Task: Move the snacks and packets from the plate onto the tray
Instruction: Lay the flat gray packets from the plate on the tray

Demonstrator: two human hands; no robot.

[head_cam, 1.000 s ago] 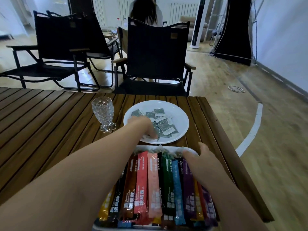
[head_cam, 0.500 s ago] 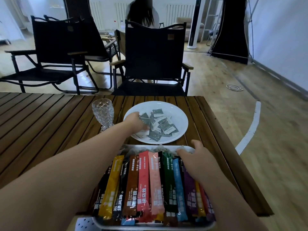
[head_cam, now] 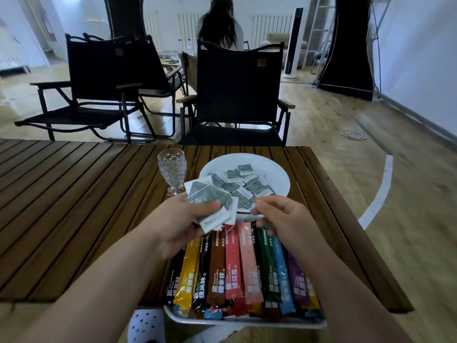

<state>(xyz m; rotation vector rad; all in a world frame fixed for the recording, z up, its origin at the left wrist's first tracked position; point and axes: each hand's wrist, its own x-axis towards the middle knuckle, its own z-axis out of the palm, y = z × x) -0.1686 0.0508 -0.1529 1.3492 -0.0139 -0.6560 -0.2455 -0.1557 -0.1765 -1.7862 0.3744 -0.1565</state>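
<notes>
A white plate (head_cam: 277, 173) on the wooden table holds several small grey-and-white packets (head_cam: 243, 185). Just in front of it lies a metal tray (head_cam: 247, 322) filled with several long coloured stick sachets (head_cam: 243, 266). My left hand (head_cam: 178, 224) hovers over the tray's far left end, shut on a bunch of grey-and-white packets (head_cam: 212, 203) fanned out above the fingers. To their right, my right hand (head_cam: 279, 216) hangs above the tray's far end, fingers loosely curled beside the bunch; whether it pinches anything I cannot see.
A patterned clear glass (head_cam: 171, 170) stands just left of the plate, close to my left hand. The table's right edge (head_cam: 346, 219) runs beside plate and tray. Black folding chairs (head_cam: 235, 95) stand beyond the table, a person behind them. A white perforated shoe (head_cam: 146, 325) shows below the tray.
My left hand lifted a bunch of packets off the plate and drew back over the tray's far end. My right hand rose from the sachets and came up beside it.
</notes>
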